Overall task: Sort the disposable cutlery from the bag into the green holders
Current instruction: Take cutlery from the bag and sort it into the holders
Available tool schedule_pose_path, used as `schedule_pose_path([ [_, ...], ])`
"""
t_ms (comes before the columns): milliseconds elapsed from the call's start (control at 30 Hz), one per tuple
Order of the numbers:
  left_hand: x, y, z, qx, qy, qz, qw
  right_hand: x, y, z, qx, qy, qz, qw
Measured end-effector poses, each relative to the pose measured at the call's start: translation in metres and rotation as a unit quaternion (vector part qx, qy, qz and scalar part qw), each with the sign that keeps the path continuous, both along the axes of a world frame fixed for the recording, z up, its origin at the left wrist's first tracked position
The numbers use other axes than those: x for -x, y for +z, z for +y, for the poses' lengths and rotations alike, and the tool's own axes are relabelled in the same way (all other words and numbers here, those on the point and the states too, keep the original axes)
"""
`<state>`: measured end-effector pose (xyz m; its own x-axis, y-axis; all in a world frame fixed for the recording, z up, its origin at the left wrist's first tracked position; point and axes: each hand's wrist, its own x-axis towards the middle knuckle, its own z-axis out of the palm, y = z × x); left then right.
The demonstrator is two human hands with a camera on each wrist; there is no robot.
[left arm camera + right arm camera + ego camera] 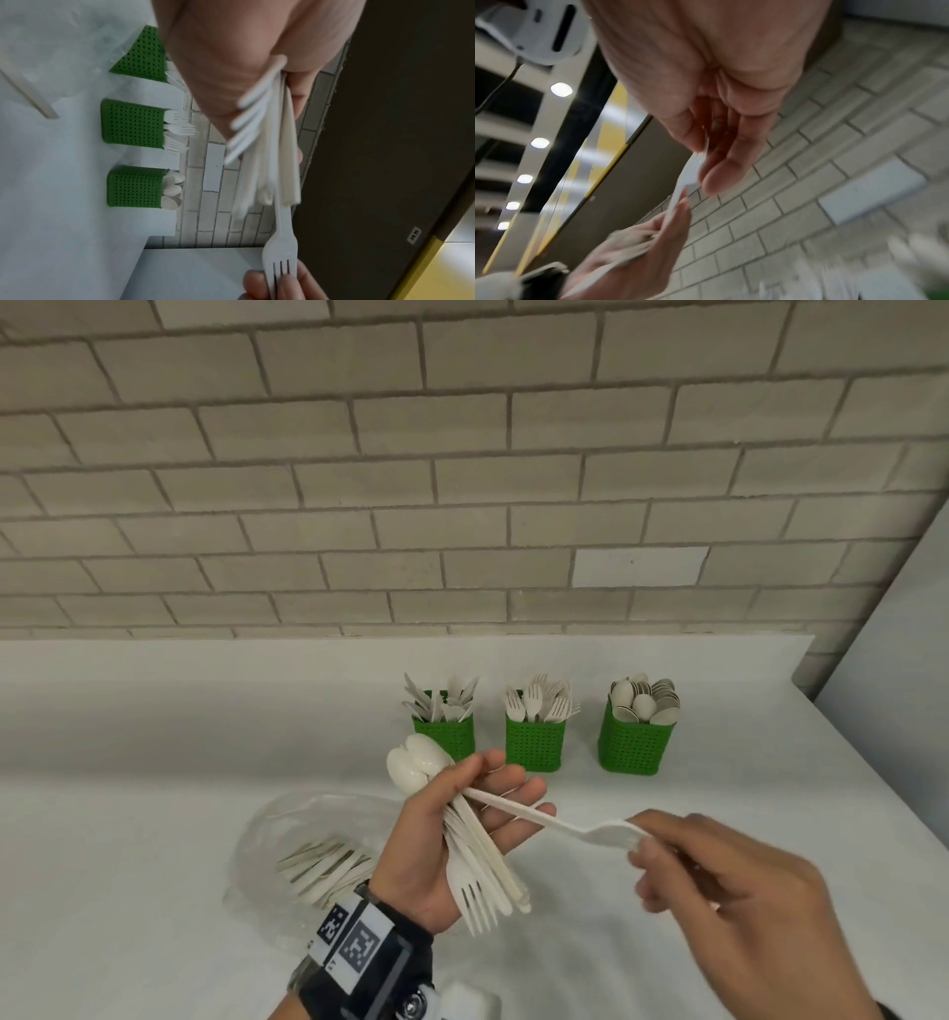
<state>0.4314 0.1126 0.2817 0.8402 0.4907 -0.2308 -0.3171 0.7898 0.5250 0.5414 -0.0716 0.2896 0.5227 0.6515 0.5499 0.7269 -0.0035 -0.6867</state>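
Pale brick wall (462,480) behind white counter (154,737); row of ceiling lights (539,143).

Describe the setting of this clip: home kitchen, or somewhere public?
Probably a canteen or café self-service counter, not a home: a plain white countertop against a grey brick wall, with three green perforated plastic holders stocked with disposable knives, forks and spoons.

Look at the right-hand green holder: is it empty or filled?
Filled: the right-hand green holder stands upright with spoons crowding above its rim.
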Motion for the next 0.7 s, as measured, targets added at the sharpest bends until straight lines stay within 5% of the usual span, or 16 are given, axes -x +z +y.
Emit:
schedule_pose_path([
  [133, 0.008, -0.004, 0.006, -0.111, -0.123, 0.038, 0.985, -0.038, 0.019, 0.002, 0.062, 0.020, -0.163, 0.985],
  [267, 0.008, -0.011, 0.001, -0.199, -0.253, 0.028, 0.946, -0.058, 0.043, 0.023, 0.076, 0.044, -0.224, 0.971],
  [400, -0.004, -0.010, -0.014, -0.268, -0.276, 0.041, 0.922, -0.054, 0.045, 0.057, 0.100, 0.085, -0.249, 0.960],
  [700, -0.020, -0.013, -0.020, -0.111, -0.136, 0.009, 0.984, -0.037, 0.013, 0.094, 0.100, 0.146, -0.033, 0.984],
])
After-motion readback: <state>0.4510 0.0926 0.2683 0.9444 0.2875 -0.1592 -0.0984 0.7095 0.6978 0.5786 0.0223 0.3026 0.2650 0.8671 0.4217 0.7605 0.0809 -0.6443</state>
